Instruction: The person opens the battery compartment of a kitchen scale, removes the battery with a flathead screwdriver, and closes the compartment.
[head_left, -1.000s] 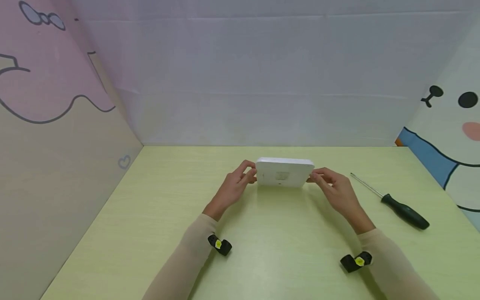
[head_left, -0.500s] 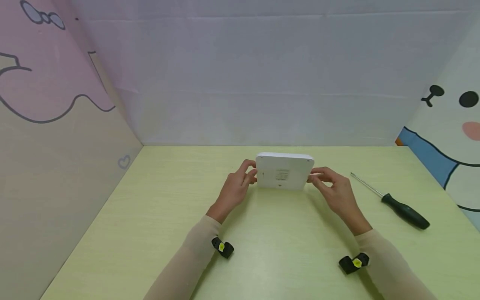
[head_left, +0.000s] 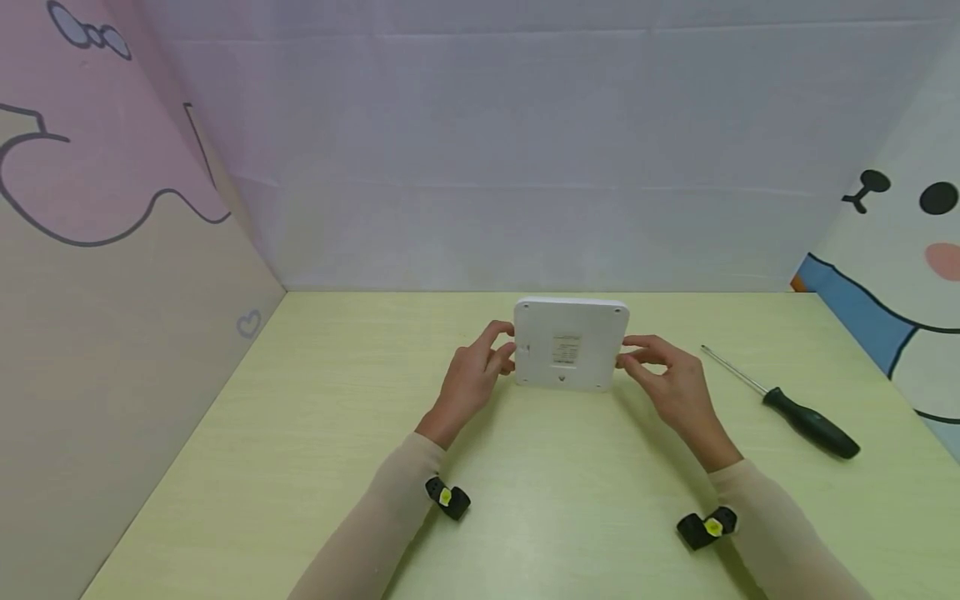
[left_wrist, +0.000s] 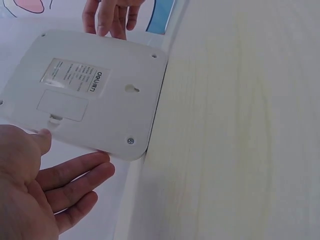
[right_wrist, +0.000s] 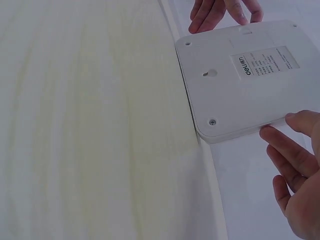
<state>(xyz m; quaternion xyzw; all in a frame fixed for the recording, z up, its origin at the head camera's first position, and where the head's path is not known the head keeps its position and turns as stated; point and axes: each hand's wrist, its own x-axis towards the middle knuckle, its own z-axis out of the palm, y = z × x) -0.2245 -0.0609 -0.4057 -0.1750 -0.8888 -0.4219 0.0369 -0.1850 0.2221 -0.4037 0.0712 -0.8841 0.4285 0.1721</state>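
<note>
A flat white device [head_left: 542, 343] with rounded corners stands on its lower edge, its back turned towards me. On that back the left wrist view shows a printed label [left_wrist: 75, 76] reading "deli", a battery cover [left_wrist: 62, 105], a keyhole slot [left_wrist: 131, 88] and a corner screw [left_wrist: 130, 141]. My left hand [head_left: 467, 382] holds the left side edge between thumb and fingers. At the opposite edge, my right hand [head_left: 677, 390] pinches the device the same way. The device's front faces away and is hidden.
A screwdriver [head_left: 810, 423] with a dark green handle lies on the pale yellow table [head_left: 337, 467], right of my right hand. A white backdrop [head_left: 465, 167] rises behind the table's far edge. Printed cartoon panels stand at both sides.
The white device has been tilted upright: its top edge has risen and more of its back shows. Both hands keep their hold and have barely shifted. The screwdriver stays put.
</note>
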